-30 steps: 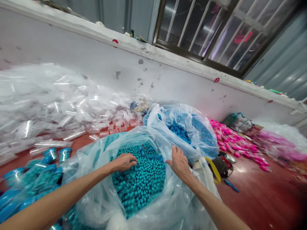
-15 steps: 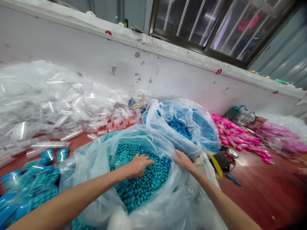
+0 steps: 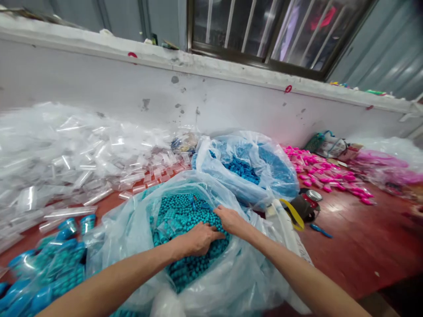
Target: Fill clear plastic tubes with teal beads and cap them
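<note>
A big clear plastic bag stands open before me, full of small teal beads. My left hand is low over the beads, its fingers apart and some tips hidden among them. Close beside it, my right hand reaches over the bag's right rim. Its fingers are curled together at the edge of the beads; whatever they hold, if anything, is hidden. A small blue piece lies on the beads just beyond the hands. Some clear plastic film rests on the beads at left.
Behind stands another bag with blue pieces. Clear plastic tubes heap at left, above bead-filled containers with blue ends. Pink pieces, a flask-like object with a metal lid and a blue item are at right.
My right hand has moved left and inward from the bag's rim, toward my left hand. My left hand has shifted slightly right and lower into the beads. The view has shifted.
</note>
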A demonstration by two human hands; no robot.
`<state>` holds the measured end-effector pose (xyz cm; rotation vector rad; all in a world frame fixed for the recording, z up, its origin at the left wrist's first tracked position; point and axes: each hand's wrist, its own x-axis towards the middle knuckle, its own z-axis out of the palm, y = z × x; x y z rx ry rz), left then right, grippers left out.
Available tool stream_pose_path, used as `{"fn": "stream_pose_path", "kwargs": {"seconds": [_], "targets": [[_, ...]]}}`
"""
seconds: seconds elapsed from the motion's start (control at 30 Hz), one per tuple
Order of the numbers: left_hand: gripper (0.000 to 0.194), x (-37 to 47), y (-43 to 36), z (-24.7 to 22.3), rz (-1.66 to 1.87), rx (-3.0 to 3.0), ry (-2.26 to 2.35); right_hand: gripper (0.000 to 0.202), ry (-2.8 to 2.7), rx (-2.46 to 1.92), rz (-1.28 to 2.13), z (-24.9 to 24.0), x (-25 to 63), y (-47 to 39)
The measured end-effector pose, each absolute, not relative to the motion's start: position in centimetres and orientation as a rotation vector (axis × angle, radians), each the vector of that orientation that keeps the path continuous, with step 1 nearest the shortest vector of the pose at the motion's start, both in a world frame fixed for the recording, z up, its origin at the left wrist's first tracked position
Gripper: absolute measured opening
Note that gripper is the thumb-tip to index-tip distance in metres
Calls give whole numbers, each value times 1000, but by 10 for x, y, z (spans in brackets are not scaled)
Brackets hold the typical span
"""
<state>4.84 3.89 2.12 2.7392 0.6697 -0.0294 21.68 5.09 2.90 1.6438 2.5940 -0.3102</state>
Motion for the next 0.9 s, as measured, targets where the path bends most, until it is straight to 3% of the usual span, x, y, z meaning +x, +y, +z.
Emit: {"fn": "stream_pose_path", "kwargs": {"seconds": [0.2,0.33,0.43,0.57,0.9], "targets": [[52,39,34,25,-34,2713,747,38,2624,1609,-418,24,214,82],[50,25,30,23,98,2681,916,44,2771,1666,-600,42,228,55],[43,15,24,20,223,2605,1033,48,2862,1418,-811,54,235,24],[38,10,16,17,273,2527,1125,55,2838,1304,-670,53,231,3],[34,38,-8,23,189,2436,1174,41,2732,1374,-562,32,227,9]]}}
